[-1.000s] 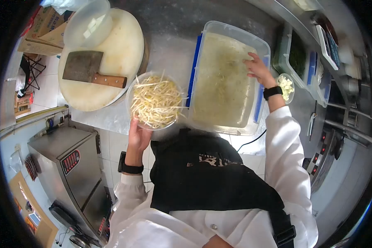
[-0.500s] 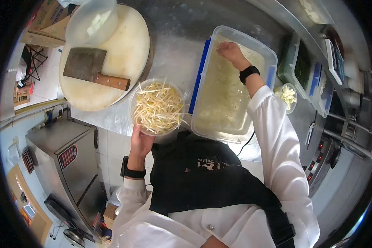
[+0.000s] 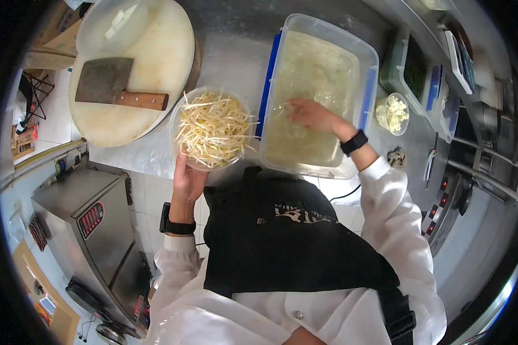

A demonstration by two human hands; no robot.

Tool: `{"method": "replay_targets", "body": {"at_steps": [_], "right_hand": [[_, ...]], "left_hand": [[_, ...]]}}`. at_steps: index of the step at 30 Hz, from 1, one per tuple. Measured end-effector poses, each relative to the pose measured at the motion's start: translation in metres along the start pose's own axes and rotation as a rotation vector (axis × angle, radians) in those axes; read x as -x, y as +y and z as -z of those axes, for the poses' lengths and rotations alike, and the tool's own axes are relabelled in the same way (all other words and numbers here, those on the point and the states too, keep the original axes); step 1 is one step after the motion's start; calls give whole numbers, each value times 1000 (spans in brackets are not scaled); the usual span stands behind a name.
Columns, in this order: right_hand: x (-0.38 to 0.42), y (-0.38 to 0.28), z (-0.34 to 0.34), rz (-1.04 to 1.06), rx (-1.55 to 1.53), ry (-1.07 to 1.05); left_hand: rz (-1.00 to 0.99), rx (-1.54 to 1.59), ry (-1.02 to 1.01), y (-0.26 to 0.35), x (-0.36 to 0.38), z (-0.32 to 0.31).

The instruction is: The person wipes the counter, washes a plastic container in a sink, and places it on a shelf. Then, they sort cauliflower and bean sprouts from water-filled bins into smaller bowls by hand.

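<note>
A clear round bowl (image 3: 174, 144) heaped with bean sprouts (image 3: 213, 129) is held by my left hand (image 3: 188, 179), its thumb at the near rim and the other fingers hidden underneath. To the right stands a large clear plastic tub (image 3: 369, 86) with blue side clips, holding cloudy, rippling water (image 3: 322, 63). My right hand (image 3: 313, 117) reaches into this tub from the right, fingers at the water, loosely bent and a little apart. Nothing shows between them, though the fingertips are partly lost in the water.
A cleaver (image 3: 103, 86) lies on a round cutting board (image 3: 126, 129), beside a clear bowl (image 3: 86, 40) with white pieces. A small tub of chopped pale bits (image 3: 396, 113), a crumpled cloth (image 3: 396, 157) and lidded boxes (image 3: 437, 103) sit to the right. A steel cabinet (image 3: 83, 201) stands at left.
My right hand has moved down and left, from the tub's far end to its middle, and the water ripples. My left hand still holds the bowl. The view has shifted slightly.
</note>
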State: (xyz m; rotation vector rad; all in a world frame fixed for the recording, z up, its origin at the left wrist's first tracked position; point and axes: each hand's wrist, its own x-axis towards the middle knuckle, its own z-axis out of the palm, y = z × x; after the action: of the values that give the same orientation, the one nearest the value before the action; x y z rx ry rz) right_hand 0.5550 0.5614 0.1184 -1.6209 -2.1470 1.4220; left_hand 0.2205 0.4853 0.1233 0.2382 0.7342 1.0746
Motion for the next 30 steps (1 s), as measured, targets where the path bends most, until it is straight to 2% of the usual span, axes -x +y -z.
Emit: {"method": "replay_targets", "body": {"at_steps": [2,3,5,9,13,15,20,22,23,25,26,28,30], "right_hand": [[4,-25,-16,-274,-249,-122],[4,-24,-28,-272,-250,-116],[3,-17,-50,-94,-353,-111],[11,-24,-51,-136,-399,-183],[32,-18,-17,-80,-261,89],[49,-58,18,-155,-403,126],[79,-148,56,-85,-485,220],[83,-176,52,125,-282,264],[80,-185,45,127,-282,264],[73,-202,30,305,-107,248],[71,-204,19,308,-109,248],[68,-203,-2,356,376,569],[75,-209,9,364,286,529]], "left_hand": [[1,-14,-17,0,0,-4],[3,-26,-33,0,1,-6],[3,-28,-33,-1,2,-8],[9,-46,-26,-1,5,-15],[-19,-64,-56,-3,6,-24],[26,-146,-69,-4,6,-28],[37,-41,-122,-9,-1,-42],[41,-34,-138,-12,-3,-48],[48,-27,-153,-13,-4,-51],[52,-19,-164,-17,-7,-51],[58,-10,-176,-18,-7,-52],[55,-25,-169,-17,-7,-57],[51,-34,-158,-17,-7,-57]]}}
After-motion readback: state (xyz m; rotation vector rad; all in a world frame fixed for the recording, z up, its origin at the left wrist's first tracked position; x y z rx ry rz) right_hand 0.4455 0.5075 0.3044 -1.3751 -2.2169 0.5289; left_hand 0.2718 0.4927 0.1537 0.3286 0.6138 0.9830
